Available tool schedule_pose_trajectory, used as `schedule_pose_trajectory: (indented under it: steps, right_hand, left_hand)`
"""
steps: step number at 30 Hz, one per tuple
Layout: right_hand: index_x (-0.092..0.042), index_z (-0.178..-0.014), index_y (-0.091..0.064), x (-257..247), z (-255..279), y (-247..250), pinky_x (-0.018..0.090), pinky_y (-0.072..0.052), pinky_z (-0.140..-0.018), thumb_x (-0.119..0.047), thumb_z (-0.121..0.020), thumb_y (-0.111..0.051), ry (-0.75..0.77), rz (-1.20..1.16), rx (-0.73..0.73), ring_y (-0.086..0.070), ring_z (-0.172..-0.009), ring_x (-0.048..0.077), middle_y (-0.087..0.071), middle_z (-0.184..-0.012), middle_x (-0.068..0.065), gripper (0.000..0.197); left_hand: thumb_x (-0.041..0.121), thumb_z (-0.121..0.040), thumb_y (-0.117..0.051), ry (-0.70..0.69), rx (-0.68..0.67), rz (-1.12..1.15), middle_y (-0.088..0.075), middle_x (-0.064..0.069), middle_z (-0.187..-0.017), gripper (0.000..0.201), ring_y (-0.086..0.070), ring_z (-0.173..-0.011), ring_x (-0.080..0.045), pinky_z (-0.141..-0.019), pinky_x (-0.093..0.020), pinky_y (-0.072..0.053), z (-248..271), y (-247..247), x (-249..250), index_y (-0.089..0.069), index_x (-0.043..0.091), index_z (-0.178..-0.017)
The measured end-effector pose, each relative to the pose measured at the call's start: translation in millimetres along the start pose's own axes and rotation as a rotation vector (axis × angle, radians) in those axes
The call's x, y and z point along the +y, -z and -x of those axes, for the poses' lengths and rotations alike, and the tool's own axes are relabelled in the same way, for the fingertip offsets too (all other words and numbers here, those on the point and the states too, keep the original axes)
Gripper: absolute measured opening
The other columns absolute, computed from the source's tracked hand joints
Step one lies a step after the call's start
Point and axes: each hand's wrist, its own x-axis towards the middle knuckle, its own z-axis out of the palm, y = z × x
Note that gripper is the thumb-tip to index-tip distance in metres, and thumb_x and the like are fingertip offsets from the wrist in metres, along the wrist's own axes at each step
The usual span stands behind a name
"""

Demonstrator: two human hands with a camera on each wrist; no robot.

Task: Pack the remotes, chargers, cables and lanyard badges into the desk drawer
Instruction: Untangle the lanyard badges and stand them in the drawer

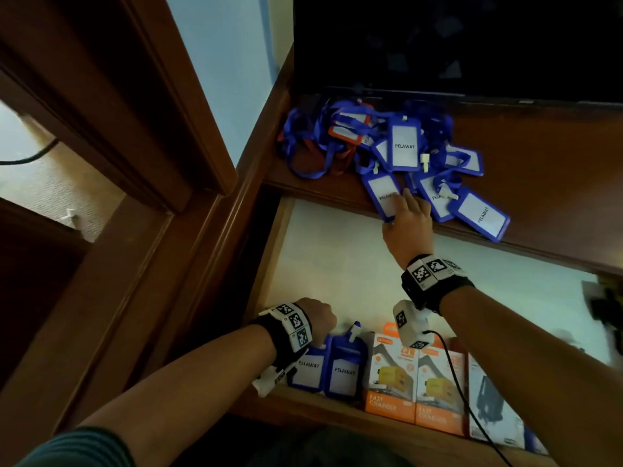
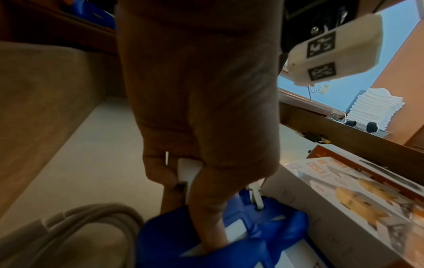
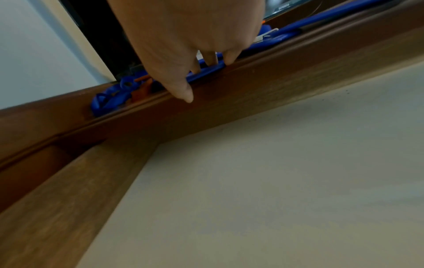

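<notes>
The open drawer (image 1: pixel 337 264) has a pale lining. At its near left my left hand (image 1: pixel 315 318) grips the white clip (image 2: pixel 185 172) of a blue lanyard badge (image 1: pixel 308 365); a second badge (image 1: pixel 345 370) stands beside it. A pile of blue and red lanyard badges (image 1: pixel 387 146) lies on the desk top (image 1: pixel 539 156). My right hand (image 1: pixel 396 210) reaches over the drawer to one blue badge (image 1: pixel 382 195) at the desk's edge. Its fingers (image 3: pixel 212 58) lie on the badge (image 3: pixel 206 70) and the thumb sits at its near end.
Two orange charger boxes (image 1: pixel 391 375) (image 1: pixel 438 382) and a grey box (image 1: pixel 488 399) stand along the drawer's near wall. A beige cable (image 2: pixel 91 217) lies left of my left hand. A dark screen (image 1: pixel 455 38) stands behind the pile. A dark object (image 1: pixel 603 308) sits at the drawer's right end.
</notes>
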Motion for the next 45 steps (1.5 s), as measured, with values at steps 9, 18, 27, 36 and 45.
schedule_pose_trajectory:
  steps: [9,18,27,36,45]
  right_hand:
    - [0.003,-0.105,-0.054,-7.9,-3.4,38.3,0.033,-0.036,-0.062,-0.015,-0.097,-0.042,-0.072,-0.142,0.096,-0.059,-0.083,0.038,-0.063,-0.089,0.025,0.023]
    - [-0.006,-0.098,-0.059,-14.3,6.9,107.4,0.022,-0.047,-0.040,-0.011,-0.094,-0.048,-0.208,-0.548,0.128,-0.064,-0.047,0.008,-0.067,-0.081,0.010,0.013]
    - [-0.004,-0.098,-0.061,-5.8,3.8,183.2,0.040,-0.058,-0.054,-0.007,-0.095,-0.050,-0.224,-1.122,0.329,-0.069,-0.062,0.036,-0.071,-0.087,0.017,0.011]
    - [-0.005,-0.102,-0.054,4.3,8.6,254.3,0.038,-0.058,-0.068,-0.004,-0.097,-0.045,-0.035,-1.567,0.627,-0.070,-0.074,0.036,-0.064,-0.103,0.022,0.011]
    - [-0.011,-0.118,-0.051,31.5,25.6,299.2,0.042,-0.054,-0.085,-0.010,-0.099,-0.042,0.134,-1.745,0.737,-0.065,-0.097,0.045,-0.065,-0.111,0.014,0.021]
  left_hand:
    - [0.029,-0.083,-0.067,-0.038,0.471,0.270,-0.053,-0.001,-0.114,0.031,-0.052,-0.104,-0.018,-0.081,-0.030,-0.043,0.5,31.0,-7.5,-0.056,0.016,-0.109]
    - [0.031,-0.077,-0.069,0.365,1.141,0.444,-0.021,-0.007,-0.155,0.066,-0.024,-0.138,-0.033,-0.102,-0.051,-0.034,-13.6,127.4,-60.6,-0.042,0.020,-0.136]
    - [0.050,-0.091,-0.049,0.365,0.761,0.312,0.013,0.008,-0.160,0.072,-0.006,-0.145,-0.029,-0.111,-0.056,-0.020,-39.3,178.7,-93.5,-0.013,0.031,-0.150]
    - [0.053,-0.087,-0.053,0.394,0.749,0.319,0.008,0.012,-0.160,0.071,-0.014,-0.143,-0.027,-0.108,-0.054,-0.025,-43.8,188.7,-96.8,-0.022,0.032,-0.147]
    - [0.046,-0.086,-0.057,0.497,0.703,0.310,0.000,0.003,-0.161,0.070,-0.024,-0.141,-0.031,-0.110,-0.056,-0.019,-17.8,221.5,-78.1,-0.027,0.030,-0.147]
